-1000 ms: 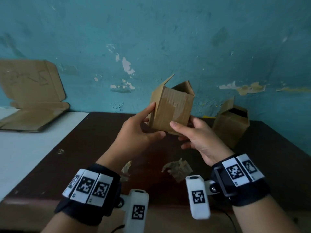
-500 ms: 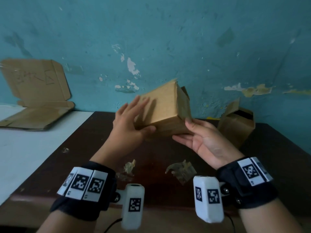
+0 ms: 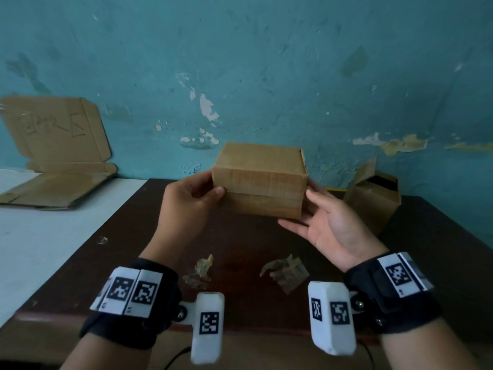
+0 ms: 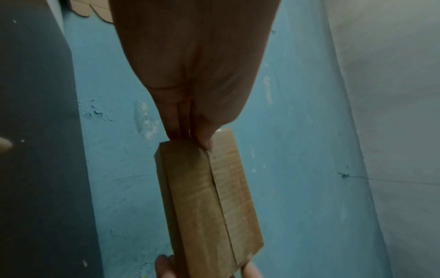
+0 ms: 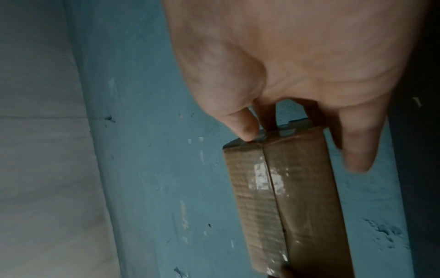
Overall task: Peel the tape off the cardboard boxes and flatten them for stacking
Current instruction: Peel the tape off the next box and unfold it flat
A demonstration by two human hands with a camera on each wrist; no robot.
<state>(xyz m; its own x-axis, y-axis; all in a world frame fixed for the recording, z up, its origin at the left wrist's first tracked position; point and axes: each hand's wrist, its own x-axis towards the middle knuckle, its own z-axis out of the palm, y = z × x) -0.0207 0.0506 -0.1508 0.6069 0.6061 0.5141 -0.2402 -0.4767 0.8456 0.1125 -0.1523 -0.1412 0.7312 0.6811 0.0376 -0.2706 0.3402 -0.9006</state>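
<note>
I hold a small cardboard box in the air between both hands, above the dark table. Its closed face is turned toward me, with a taped seam running across it. My left hand grips the left end, thumb on the front and fingers behind. At the right end my right hand holds it palm up, thumb on the edge and fingers underneath. The left wrist view looks along the box from my left hand. Glossy tape shows on the seam beyond my right hand.
A second box with open top flaps stands on the table at the right by the teal wall. Two crumpled tape scraps lie near the front edge. Flattened cardboard rests on the white surface at the left.
The box has been turned from upright with its open flaps up to lying sideways, closed taped face toward me. Both hands have shifted to its two ends.
</note>
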